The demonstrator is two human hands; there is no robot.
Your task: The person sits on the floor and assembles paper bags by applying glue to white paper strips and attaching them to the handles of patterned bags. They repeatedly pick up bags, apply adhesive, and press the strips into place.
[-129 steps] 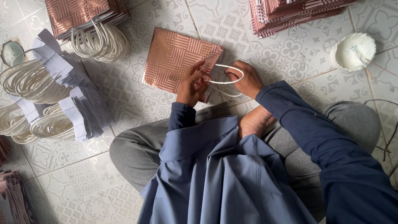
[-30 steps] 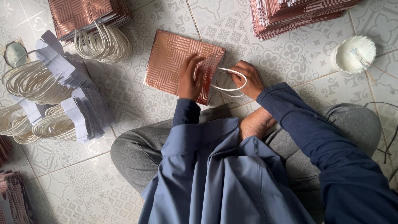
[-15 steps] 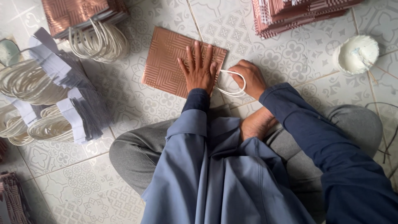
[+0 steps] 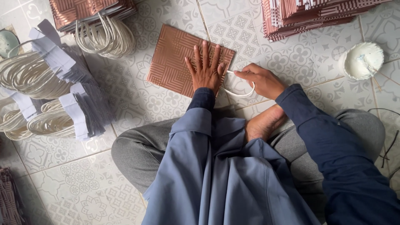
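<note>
Since the earlier frames, the left hand has flattened out, going from curled at the bag's edge to lying palm down with fingers spread.

At far left, bundles of white cord handles with grey paper strips lie on the patterned tile floor, with a stack of finished bags behind them, their handles hanging over the edge. In the middle lies the flat copper-patterned paper bag, directly in front of the person's crossed legs, with the left hand pressed on its right half. Just beside it, the right hand pinches the white cord handle between thumb and fingertips at the bag's right edge. Farther right, another stack of bags sits at the top, and a white bowl stands near it, with a stick resting in it.
</note>
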